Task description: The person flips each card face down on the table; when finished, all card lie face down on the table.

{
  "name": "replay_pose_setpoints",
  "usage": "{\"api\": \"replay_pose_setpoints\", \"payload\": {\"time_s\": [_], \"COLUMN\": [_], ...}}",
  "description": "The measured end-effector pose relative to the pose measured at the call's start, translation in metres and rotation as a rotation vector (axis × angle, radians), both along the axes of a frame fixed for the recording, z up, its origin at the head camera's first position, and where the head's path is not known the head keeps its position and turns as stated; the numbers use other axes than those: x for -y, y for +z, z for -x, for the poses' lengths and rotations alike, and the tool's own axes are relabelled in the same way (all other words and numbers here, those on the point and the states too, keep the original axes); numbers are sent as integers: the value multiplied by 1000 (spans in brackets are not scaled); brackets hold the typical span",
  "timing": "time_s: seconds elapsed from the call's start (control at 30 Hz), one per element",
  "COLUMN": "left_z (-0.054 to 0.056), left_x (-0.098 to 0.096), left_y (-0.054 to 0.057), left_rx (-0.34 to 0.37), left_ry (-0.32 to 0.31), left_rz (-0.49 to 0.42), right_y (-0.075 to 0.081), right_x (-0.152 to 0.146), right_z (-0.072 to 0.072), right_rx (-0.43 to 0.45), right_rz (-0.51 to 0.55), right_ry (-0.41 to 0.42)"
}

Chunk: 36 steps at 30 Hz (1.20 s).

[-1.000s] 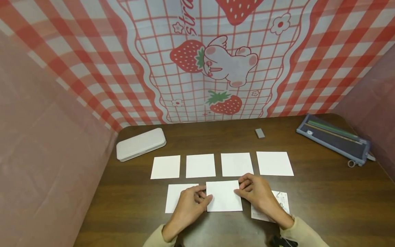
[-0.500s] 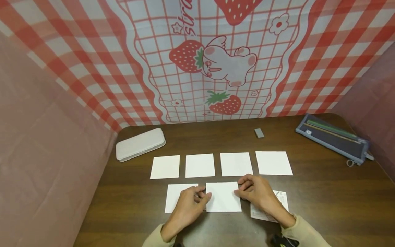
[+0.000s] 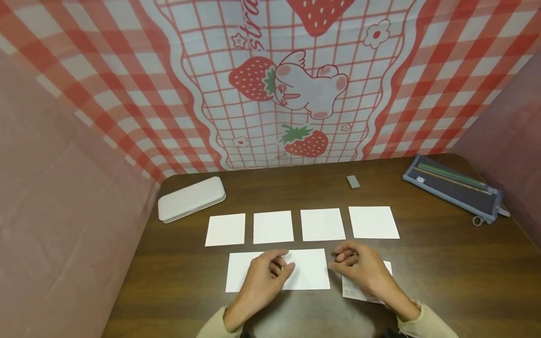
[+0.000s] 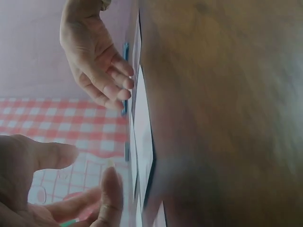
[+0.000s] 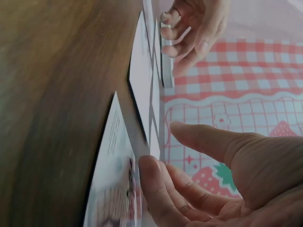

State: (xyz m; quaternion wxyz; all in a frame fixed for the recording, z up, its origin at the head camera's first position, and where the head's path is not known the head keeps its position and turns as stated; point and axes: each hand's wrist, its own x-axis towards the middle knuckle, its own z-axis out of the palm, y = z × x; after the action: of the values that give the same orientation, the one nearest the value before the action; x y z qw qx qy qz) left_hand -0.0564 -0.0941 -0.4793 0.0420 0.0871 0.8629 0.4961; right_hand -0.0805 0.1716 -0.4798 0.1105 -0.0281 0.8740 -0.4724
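In the head view, a blank white card (image 3: 310,272) lies in the near row, edge to edge with another white card (image 3: 238,274) on its left. My left hand (image 3: 263,284) hovers over where these two meet, thumb and fingers loosely bent and holding nothing. Just off the right edge of the first card is my right hand (image 3: 367,270), with a gap between thumb and fingers. Under the right hand lies a card with printing (image 3: 359,292), partly hidden by that hand; the right wrist view shows its printed face (image 5: 113,175) more closely.
Farther back, several white cards (image 3: 322,225) form a spaced row on the brown table (image 3: 169,281). Behind them are a white case (image 3: 192,199) at left, a small grey block (image 3: 352,182), and a dark pencil pouch (image 3: 454,188) at right. A strawberry-patterned cloth (image 3: 296,94) hangs behind.
Both hands have let go of the near-row white card and lifted slightly. The right hand has shifted right, away from its edge. The card now adjoins the one on its left.
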Motion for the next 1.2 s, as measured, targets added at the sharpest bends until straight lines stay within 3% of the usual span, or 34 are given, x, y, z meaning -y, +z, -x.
{"api": "replay_pose_setpoints", "payload": {"time_s": [0.33,0.5,0.67,0.87,1.2], "left_z": [-2,-6,-11,-13,-15], "left_x": [-39,-59,-78,-90,-98], "left_y": [-2,-2,-3,-4,-2], "left_rx": [82,98,125,116,183], "left_ry": [-169,-264,-320,-317,-276], "left_rz": [-114,-125,-125,-106,-154], "right_y": [-3,-6,-8,-11,-15], "right_x": [-33,-47,-59,-70,-82], "right_z": [-11,-20,-30,-38,-50], "right_rx": [-65,-181,-318,-362,-263], "right_rz": [-17,-54,-91,-179,-162], "right_ry": [-75,-125,-177,-246,-279]}}
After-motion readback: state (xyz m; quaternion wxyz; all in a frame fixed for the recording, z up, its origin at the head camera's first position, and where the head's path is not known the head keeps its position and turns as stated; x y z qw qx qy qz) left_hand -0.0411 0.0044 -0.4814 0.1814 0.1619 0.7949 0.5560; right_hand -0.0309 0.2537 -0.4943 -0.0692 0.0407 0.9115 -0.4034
